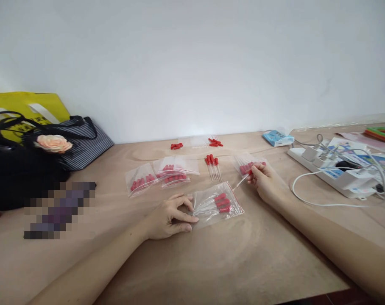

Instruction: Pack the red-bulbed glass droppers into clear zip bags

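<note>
A clear zip bag point(208, 217) with several red-bulbed glass droppers point(223, 202) inside lies flat in front of me. My left hand point(168, 215) rests at its left edge, fingers apart and fingertips touching the plastic. Pinched by its red end in my right hand point(263, 180) is another dropper point(241, 182), its glass tube pointing down-left at the bag's red-lined edge. Behind that hand lies another bag of droppers point(243, 164), partly hidden. Loose droppers point(213, 163) lie side by side beyond the nearer bag.
More filled bags point(143, 180) lie at left centre. Red rubber bulbs point(215, 142) sit near the wall. A white power strip point(326, 171) with cables, a blue packet point(277, 138) and papers occupy the right. A striped bag point(81, 142) and yellow bag point(49, 101) stand left.
</note>
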`<act>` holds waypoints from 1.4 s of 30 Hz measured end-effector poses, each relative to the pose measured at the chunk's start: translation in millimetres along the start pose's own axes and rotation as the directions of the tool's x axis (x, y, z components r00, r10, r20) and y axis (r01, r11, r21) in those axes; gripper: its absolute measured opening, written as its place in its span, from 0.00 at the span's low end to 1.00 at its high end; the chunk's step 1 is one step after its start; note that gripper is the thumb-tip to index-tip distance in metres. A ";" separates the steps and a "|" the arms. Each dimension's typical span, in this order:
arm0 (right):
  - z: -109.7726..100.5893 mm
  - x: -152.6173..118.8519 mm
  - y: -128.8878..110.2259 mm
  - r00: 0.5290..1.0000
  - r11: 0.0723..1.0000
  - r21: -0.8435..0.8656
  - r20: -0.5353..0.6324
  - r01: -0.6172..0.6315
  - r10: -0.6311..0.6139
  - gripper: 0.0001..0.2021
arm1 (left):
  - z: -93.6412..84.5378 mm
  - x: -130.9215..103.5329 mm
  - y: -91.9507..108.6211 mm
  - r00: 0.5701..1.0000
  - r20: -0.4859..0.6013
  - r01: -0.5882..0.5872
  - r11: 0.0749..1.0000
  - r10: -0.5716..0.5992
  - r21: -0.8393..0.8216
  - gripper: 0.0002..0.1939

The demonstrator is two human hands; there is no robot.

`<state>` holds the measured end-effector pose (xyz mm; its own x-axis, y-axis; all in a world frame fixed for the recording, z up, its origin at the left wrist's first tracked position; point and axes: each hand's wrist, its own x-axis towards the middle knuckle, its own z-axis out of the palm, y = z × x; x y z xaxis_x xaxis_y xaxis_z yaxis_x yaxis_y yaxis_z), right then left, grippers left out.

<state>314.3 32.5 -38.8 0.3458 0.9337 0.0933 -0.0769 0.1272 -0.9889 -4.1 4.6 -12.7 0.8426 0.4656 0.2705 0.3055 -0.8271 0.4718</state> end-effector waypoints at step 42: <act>18.5 -20.0 -2.2 0.732 0.922 -0.334 0.676 0.196 0.090 0.15 | -5.6 2.6 2.1 0.992 0.113 0.053 0.996 -0.061 0.076 0.12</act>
<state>290.2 19.8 -36.3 -0.3860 0.9207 0.0577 0.3092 0.1881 -0.9322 -3.8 5.9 -6.3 0.8671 0.4768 0.1444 0.3825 -0.8229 0.4201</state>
